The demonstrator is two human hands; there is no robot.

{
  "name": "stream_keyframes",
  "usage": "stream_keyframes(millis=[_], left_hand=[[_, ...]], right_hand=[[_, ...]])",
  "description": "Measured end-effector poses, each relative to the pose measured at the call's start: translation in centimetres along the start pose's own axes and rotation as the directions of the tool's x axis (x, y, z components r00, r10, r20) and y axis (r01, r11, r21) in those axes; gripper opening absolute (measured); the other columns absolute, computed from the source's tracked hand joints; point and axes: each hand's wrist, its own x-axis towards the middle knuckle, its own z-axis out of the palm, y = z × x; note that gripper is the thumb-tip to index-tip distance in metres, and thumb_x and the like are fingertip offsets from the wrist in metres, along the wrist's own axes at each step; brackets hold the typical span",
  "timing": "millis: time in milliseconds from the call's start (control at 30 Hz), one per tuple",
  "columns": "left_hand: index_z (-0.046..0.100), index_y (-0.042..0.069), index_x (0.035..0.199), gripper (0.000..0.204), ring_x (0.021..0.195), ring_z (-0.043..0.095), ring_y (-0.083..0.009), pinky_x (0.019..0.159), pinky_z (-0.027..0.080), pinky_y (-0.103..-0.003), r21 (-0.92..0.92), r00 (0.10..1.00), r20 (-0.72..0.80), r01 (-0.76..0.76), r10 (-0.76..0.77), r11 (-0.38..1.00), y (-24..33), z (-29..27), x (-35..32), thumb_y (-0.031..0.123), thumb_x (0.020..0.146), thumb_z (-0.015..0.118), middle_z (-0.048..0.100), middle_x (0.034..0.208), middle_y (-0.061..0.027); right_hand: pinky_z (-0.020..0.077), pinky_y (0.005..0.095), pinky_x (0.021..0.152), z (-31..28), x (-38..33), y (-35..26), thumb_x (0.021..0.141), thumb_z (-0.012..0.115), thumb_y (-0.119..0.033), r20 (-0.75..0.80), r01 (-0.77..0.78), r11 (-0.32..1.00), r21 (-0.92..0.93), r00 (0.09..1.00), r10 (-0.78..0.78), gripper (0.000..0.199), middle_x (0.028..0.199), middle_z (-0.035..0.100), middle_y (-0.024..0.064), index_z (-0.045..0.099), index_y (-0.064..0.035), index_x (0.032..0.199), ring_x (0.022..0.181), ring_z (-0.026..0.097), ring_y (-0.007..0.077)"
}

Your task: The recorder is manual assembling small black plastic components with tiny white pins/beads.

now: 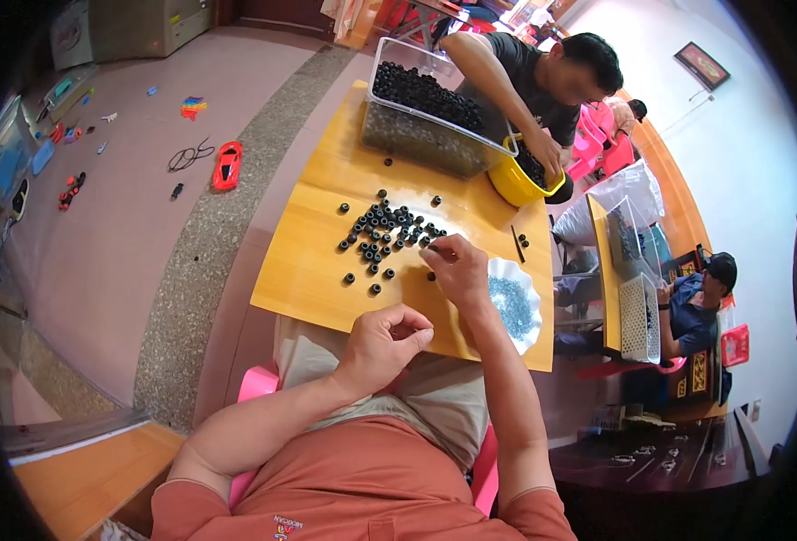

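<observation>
Small round black caps (385,225), many with a hollow end showing, lie scattered on the wooden table (313,279) in front of me. At the right edge of this spread, my right hand (460,269) has its fingertips pinched on a small black cap, which they mostly cover. Nearer to me, my left hand (385,347) is held over the table's front edge, thumb and forefinger together. Whatever it may hold is too small to make out. Beside my right wrist stands a white scalloped plate (531,338) holding small clear bluish pieces.
A clear bin (425,149) full of black caps stands at the table's far side. Across from me, a person reaches into a yellow bowl (509,185). A thin black stick (517,243) lies at the right. Another person sits by a white basket (639,320). A red toy car (227,167) lies on the floor.
</observation>
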Motion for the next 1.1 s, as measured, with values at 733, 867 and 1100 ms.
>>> stream_keyframes(millis=[733, 867, 1100], left_hand=[[0.062, -0.002, 0.108, 0.026, 0.077, 0.061, -0.0075, 0.069, 0.053, -0.022, -0.411, 0.977, -0.145, 0.084, -0.156, 0.908, -1.0, -1.1, 1.9, 0.018, 0.091, 0.066, 0.066, 0.092, -0.0044], [0.062, 0.002, 0.107, 0.022, 0.078, 0.061, -0.0084, 0.073, 0.053, -0.024, -0.407, 0.976, -0.090, 0.146, -0.198, 0.902, -0.6, -1.2, 1.7, 0.018, 0.092, 0.065, 0.064, 0.090, -0.0010], [0.063, 0.002, 0.102, 0.017, 0.078, 0.061, -0.0094, 0.072, 0.056, -0.026, -0.507, 0.968, 0.034, 0.230, -0.247, 0.831, -0.5, -1.4, 1.5, 0.017, 0.093, 0.064, 0.064, 0.089, -0.0024]], right_hand=[[0.0507, 0.0278, 0.073, -1.8, -3.4, -5.3, 0.087, 0.060, 0.005, 0.282, 0.156, 0.955, 0.253, 0.932, -0.227, 0.024, 0.089, 0.066, 0.0109, 0.063, 0.0020, 0.111, 0.082, 0.064, 0.0180], [0.0499, 0.0280, 0.072, -2.2, -4.1, -6.3, 0.087, 0.062, 0.003, 0.262, 0.202, 0.948, 0.244, 0.928, -0.265, 0.025, 0.089, 0.066, 0.0117, 0.063, 0.0012, 0.111, 0.081, 0.063, 0.0183], [0.0498, 0.0273, 0.070, -3.4, -5.3, -6.3, 0.086, 0.064, 0.001, 0.386, -0.167, 0.961, 0.222, 0.920, 0.071, 0.019, 0.085, 0.065, 0.0091, 0.063, 0.0024, 0.105, 0.080, 0.063, 0.0142]])
